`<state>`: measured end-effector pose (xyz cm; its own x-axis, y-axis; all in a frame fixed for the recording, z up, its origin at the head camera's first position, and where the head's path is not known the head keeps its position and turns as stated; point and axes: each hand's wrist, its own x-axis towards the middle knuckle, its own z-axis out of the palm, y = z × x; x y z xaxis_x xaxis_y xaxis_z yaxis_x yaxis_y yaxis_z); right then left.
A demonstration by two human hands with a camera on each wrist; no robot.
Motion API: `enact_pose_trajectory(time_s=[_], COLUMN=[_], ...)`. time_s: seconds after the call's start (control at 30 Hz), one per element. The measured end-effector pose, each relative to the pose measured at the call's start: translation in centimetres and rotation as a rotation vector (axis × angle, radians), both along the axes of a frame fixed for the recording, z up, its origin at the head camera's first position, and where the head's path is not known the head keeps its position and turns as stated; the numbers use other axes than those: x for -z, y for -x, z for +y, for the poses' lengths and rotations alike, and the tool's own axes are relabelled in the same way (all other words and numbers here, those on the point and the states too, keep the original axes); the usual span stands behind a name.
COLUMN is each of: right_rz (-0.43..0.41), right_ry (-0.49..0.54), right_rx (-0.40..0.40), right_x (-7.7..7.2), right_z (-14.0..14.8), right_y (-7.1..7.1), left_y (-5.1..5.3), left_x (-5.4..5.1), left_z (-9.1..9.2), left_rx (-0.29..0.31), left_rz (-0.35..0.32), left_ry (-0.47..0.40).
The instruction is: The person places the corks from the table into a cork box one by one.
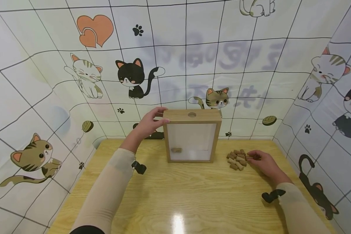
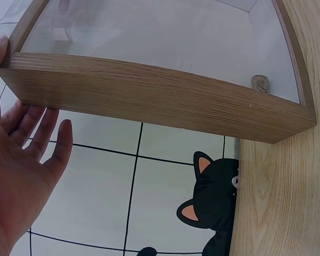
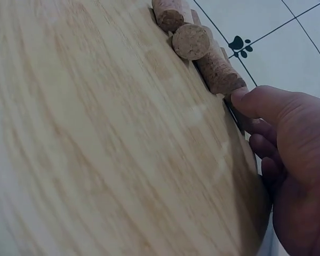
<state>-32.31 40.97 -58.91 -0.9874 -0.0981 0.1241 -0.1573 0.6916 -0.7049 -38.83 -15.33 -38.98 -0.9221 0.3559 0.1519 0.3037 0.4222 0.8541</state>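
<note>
A shallow wooden box (image 1: 192, 116) with a clear front and a round hole in its top stands upright on the table. One cork (image 1: 176, 150) lies inside, low at the left; it shows as a cork end (image 2: 260, 83) in the left wrist view. My left hand (image 1: 148, 124) grips the box's upper left corner, thumb at the front and fingers behind. To the right of the box is a pile of several corks (image 1: 236, 159). At the pile's right edge my right hand (image 1: 263, 162) pinches a cork (image 3: 220, 72), its thumb on the end; the index fingertip is hidden.
The wooden table (image 1: 175, 191) has its back edge against a wall sheet (image 1: 169, 68) printed with cats and grid lines. Similar sheeting rises along both sides. A strapped black camera (image 1: 139, 167) sits on the left wrist, another camera (image 1: 270, 196) on the right.
</note>
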Motion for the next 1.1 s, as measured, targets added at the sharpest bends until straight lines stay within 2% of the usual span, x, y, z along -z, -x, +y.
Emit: enact_pose_trajectory(time_s=[0.37,0.57,0.73,0.93,1.1], right_rz=[-0.001,0.048,0.088,0.087,0.066], right_ry=[-0.010,0.001,0.064,0.115,0.131], right_rx=[0.005,0.072,0.103,0.104,0.097], right_x=[0.2,0.8,0.8,0.2,-1.3], right_z=[-0.1,0.0,-0.1,-0.2,-0.8], right_y=[0.0,0.1,-0.1,-0.1,-0.2], left_y=[-0.3,-0.2,-0.2,-0.2,-0.2], left_x=[-0.1,-0.1,-0.1,-0.1,-0.1], left_z=[0.1,0.1,0.1,0.1,0.0], left_rx=[-0.008,-0.002,0.003,0.001,0.005], left_rz=[-0.006,0.005,0.006,0.000,0.000], left_ry=[0.008,0.006,0.001,-0.001,-0.002])
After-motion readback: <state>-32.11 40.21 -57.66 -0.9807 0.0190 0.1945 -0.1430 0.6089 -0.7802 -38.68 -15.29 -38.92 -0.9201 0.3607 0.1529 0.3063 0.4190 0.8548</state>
